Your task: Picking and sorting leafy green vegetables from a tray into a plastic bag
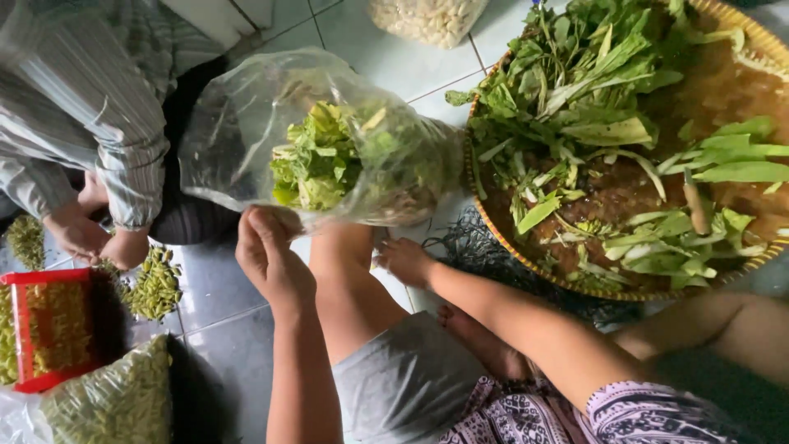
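Note:
My left hand (271, 259) pinches the lower edge of a clear plastic bag (238, 140) that bulges with chopped green leaves (316, 160). The bag hangs above my knee, over the tiled floor. My right hand (407, 261) is at the bag's lower right edge with its fingers curled; whether it grips the plastic is unclear. Just to the right lies a round woven tray (485, 205) heaped with leafy green vegetables (575, 82).
Another person in a striped shirt (90, 107) sits at the left, hands (82, 234) over small green pods (152, 284) on the floor. A red tray (25, 337) and a bag of pods (115, 403) lie lower left. A bag of pale pieces (427, 18) is at top.

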